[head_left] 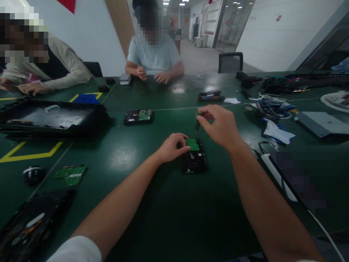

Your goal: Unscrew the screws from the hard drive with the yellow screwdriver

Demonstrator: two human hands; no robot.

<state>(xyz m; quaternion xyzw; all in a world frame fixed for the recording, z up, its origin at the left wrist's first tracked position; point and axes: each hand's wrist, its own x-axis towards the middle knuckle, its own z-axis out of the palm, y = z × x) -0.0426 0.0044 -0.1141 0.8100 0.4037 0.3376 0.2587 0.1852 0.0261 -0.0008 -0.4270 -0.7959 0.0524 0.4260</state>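
Observation:
A black hard drive (200,164) with a green circuit board (193,144) lies flat on the table in front of me. My left hand (172,147) is closed at the drive's upper left side, thumb resting over its face and fingers curled by the edge. Above the drive's far right corner, my right hand (218,123) grips a small dark screwdriver (197,122) held upright. Its thin shaft points down; whether the tip touches the drive is too small to tell.
Another hard drive (138,116) lies farther left, near a large black tray-like housing (51,116). At lower left are a green board (71,174) and a large black drive (35,222). Gloves (278,131) and a power strip (278,174) lie right. Two people sit across.

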